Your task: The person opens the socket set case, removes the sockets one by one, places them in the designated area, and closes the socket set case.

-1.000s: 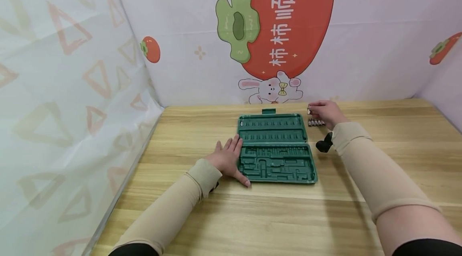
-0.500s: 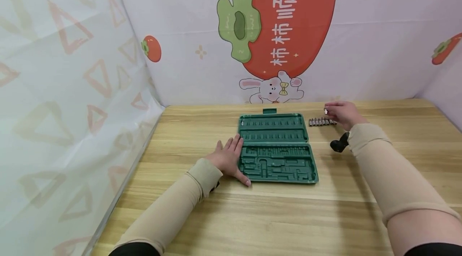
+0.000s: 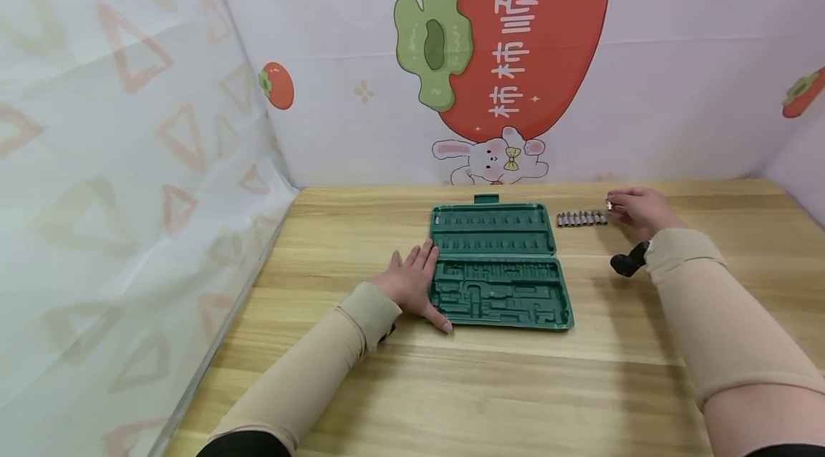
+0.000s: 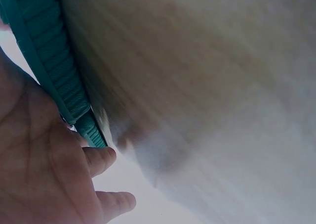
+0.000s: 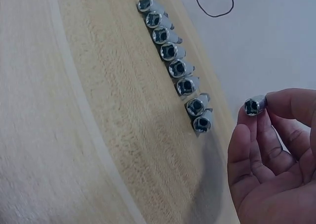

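My left hand (image 3: 412, 289) lies with spread, straight fingers against the left edge of an open green tool case (image 3: 495, 255). In the left wrist view its palm shows beside the case's ridged side (image 4: 49, 51). Between thumb and fingers, my right hand (image 3: 644, 210) pinches a small silver socket (image 5: 253, 106), its square opening facing the right wrist camera. Just left of that hand, several similar sockets (image 3: 582, 218) lie side by side in a row on the table. The case's moulded slots look mostly bare, with one small pale piece (image 3: 437, 220) at the upper left.
The wooden table (image 3: 490, 392) runs back to a white printed backdrop (image 3: 348, 135). Another white sheet (image 3: 148, 178) hangs along the left side. A black wrist camera (image 3: 628, 261) sticks out below my right hand.
My right hand has moved right with the socket in its fingers, from near the case to the row's right end, uncovering more of the row. The left hand stays against the case.
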A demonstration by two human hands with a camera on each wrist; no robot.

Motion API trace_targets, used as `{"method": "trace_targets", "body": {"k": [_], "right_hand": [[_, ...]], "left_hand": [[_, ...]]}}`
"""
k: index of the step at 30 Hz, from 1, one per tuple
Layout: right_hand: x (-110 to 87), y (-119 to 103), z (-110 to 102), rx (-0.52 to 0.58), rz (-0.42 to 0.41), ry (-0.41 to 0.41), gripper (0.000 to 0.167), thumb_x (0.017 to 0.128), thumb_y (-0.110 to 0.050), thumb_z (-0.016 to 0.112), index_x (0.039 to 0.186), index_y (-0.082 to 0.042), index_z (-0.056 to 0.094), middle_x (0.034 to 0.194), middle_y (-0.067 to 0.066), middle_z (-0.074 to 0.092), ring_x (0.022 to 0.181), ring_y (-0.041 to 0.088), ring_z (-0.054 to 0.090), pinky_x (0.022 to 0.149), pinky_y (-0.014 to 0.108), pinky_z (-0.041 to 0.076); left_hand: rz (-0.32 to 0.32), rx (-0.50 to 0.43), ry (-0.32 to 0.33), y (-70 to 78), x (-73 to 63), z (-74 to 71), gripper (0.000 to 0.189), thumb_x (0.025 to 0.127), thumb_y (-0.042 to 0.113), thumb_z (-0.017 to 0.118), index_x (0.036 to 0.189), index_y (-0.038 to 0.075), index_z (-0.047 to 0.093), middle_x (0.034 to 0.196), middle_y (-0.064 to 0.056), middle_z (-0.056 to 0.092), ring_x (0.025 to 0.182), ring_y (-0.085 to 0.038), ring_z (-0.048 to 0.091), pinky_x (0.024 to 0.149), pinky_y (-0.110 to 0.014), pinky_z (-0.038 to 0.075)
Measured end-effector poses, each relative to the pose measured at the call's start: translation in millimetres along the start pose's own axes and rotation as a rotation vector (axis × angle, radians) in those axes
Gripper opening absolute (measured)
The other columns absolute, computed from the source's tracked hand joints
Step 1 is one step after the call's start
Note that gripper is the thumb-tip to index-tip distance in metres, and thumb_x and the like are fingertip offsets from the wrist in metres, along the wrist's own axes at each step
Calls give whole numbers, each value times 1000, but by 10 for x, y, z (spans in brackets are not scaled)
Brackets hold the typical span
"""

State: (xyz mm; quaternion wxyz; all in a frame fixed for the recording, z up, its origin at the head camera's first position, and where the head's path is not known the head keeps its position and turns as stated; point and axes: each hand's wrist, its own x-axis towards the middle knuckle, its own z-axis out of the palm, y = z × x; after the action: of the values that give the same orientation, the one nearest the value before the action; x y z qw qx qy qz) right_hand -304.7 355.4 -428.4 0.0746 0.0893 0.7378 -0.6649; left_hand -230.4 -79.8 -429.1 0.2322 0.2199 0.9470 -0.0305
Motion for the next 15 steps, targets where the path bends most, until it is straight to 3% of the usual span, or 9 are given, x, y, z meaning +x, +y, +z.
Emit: {"method": "trace_targets", "body": {"k": [4, 8, 10, 15], "right_hand": [[3, 54, -53, -57, -1, 16, 12, 108, -12, 51, 113, -11, 62, 84, -16, 63, 80, 0, 60, 76, 17, 54], [21, 78, -86, -144, 12, 23, 35, 108, -15, 50, 136, 6, 52, 83, -21, 61, 79, -2, 60, 76, 18, 54], [31, 84, -105, -178, 13, 33, 36, 109, -16, 51, 137, 7, 53, 82, -22, 61, 78, -3, 61, 75, 19, 54], [50, 125, -139, -196, 18, 36, 16, 107, -12, 52, 109, -8, 68, 77, -16, 63, 72, 0, 60, 69, 20, 54]], "left_hand": [[4, 0, 2, 25, 12, 14, 147, 67, 85, 74, 167, 12, -7, 172, -7, -12, 158, -28, -1, 123, -58, 3], [-5, -4, -13, 19, 11, 37, 147, 67, 86, 73, 166, 13, -8, 172, -6, -14, 158, -27, -4, 123, -58, 2], [-8, -6, -12, 12, 10, 39, 148, 67, 86, 73, 166, 13, -8, 172, -6, -15, 158, -27, -4, 123, -58, 2], [-8, -2, -2, 0, 9, 28, 148, 67, 86, 73, 166, 13, -8, 172, -6, -14, 158, -27, -3, 123, -59, 3]]}}
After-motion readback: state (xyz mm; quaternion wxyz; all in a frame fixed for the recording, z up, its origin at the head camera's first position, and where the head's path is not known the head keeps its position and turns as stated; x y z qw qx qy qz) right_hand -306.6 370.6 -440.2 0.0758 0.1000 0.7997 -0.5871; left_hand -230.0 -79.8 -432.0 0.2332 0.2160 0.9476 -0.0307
